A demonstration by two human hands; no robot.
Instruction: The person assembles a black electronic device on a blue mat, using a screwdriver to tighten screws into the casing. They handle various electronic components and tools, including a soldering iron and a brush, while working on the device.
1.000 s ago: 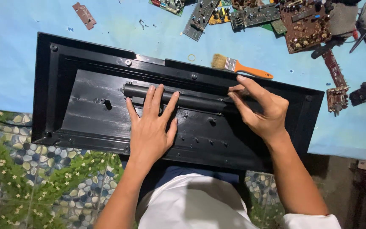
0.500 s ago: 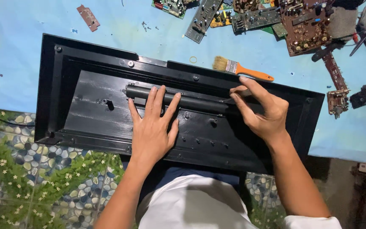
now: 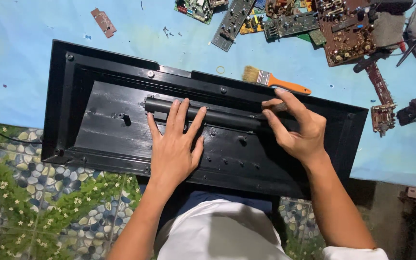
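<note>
Across the blue sheet point(image 3: 34, 58), seen from the head camera: long black plastic casing point(image 3: 97, 103) lying back-up, black tube point(image 3: 217, 115) along its middle. Left hand point(image 3: 174, 144) flat and spread, fingertips pressing the tube. Right hand point(image 3: 297, 130) pinched narrow around a thin dark tool point(image 3: 273, 110), possibly a screwdriver, at the tube's right end. Apparently working a fastening there; next move calls for steady downward pressure. Paintbrush point(image 3: 275, 82) just beyond, circuit boards point(image 3: 347, 29) further off.

Black casing point(image 3: 97, 103), orange-handled brush point(image 3: 275, 81)
</note>
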